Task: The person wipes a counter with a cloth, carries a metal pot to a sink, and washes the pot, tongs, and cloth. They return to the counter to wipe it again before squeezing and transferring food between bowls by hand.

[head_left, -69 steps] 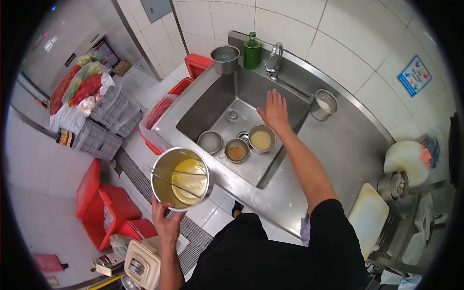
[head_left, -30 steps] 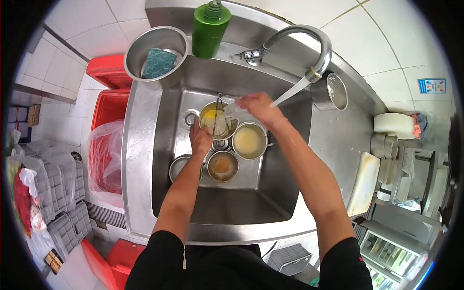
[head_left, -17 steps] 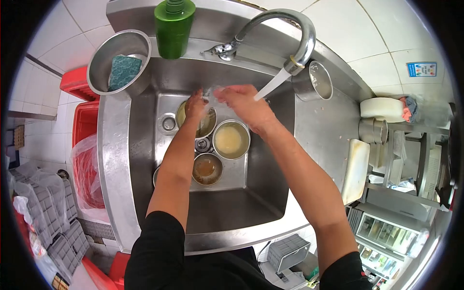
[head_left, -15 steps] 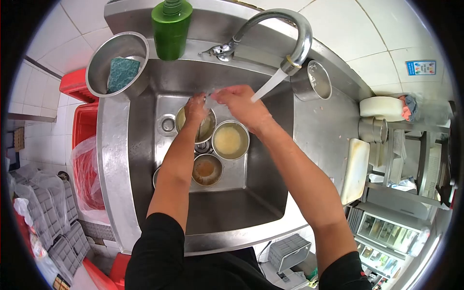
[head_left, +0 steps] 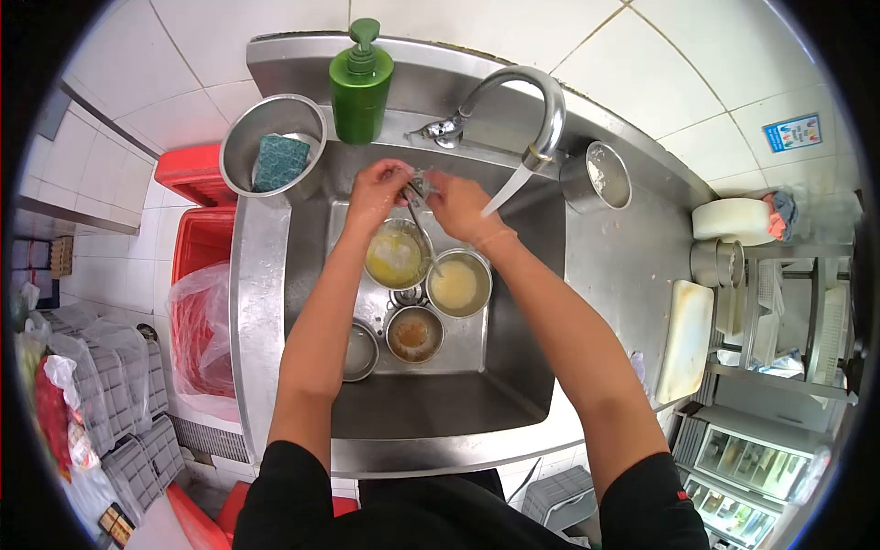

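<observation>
My left hand [head_left: 376, 193] is closed around a metal utensil with a long thin handle [head_left: 423, 231]. The handle slants down toward the pots. My right hand [head_left: 460, 209] is closed at the utensil's upper end, over a shiny greyish bit whose kind I cannot make out. Water from the faucet [head_left: 550, 124] runs onto my right hand and wrist. Below my hands in the sink [head_left: 440, 394] stand a pot of yellowish, cloudy liquid [head_left: 394, 254], a pot of pale liquid [head_left: 458, 283], a bowl with brown residue [head_left: 414, 334] and another metal bowl [head_left: 359, 353], partly behind my left forearm.
A metal pot [head_left: 240, 137] with a green scrubbing sponge [head_left: 280, 163] and a green pump bottle [head_left: 361, 92] stand at the back left. On the right counter are a tilted metal pot [head_left: 596, 179] and a white cutting board [head_left: 686, 341]. A red bin [head_left: 202, 247] stands left.
My left hand has lifted and come closer to my right hand, so the utensil's handle and the left pot show more. The whole view has shifted slightly.
</observation>
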A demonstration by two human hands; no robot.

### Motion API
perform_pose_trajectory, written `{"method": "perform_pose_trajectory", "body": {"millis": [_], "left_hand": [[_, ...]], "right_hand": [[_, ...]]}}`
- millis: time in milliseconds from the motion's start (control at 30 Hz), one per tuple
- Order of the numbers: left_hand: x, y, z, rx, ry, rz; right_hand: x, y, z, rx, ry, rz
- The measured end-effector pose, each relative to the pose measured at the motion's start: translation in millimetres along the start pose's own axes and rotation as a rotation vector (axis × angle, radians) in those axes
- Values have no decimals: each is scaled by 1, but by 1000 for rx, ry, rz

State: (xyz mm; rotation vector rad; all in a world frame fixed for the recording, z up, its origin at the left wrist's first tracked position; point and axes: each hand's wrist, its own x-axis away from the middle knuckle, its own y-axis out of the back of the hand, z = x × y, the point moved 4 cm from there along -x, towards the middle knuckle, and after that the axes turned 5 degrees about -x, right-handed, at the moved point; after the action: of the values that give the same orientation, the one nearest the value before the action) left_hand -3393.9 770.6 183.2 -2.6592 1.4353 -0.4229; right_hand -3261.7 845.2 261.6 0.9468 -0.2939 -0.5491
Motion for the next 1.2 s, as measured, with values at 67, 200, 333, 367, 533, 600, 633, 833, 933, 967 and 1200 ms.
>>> {"method": "perform_pose_trajectory", "body": {"millis": [67, 200, 333, 367, 533, 600, 633, 833, 933, 967, 1200], "left_hand": [[25, 11, -25, 157, 37, -122], [63, 56, 4, 378, 143, -290], [98, 78, 25, 121, 71, -159], [110, 71, 8, -323, -158, -75], [146, 25, -16, -1090, -275, 147], [151, 21, 14, -1064, -207, 149], [152, 20, 35, -1029, -148, 169], [184, 26, 92, -947, 251, 95], [206, 22, 93, -806, 310, -4], [211, 25, 86, -744, 327, -42], [223, 47, 95, -132, 419, -101]], "right_hand": [[6, 4, 0, 103, -12, 159], [20, 15, -11, 257, 123, 452], [27, 37, -1, 139, -33, 634], [25, 41, 3, 140, -32, 634], [15, 29, 11, 262, 170, 619], [6, 21, 24, 330, 249, 436], [0, 20, 35, 396, 304, 245], [-58, 2, 175, 27, 579, -65], [-109, -47, 206, 166, 576, 1], [-122, -65, 208, 285, 461, 70], [-115, -40, 233, 249, 460, 24]]}}
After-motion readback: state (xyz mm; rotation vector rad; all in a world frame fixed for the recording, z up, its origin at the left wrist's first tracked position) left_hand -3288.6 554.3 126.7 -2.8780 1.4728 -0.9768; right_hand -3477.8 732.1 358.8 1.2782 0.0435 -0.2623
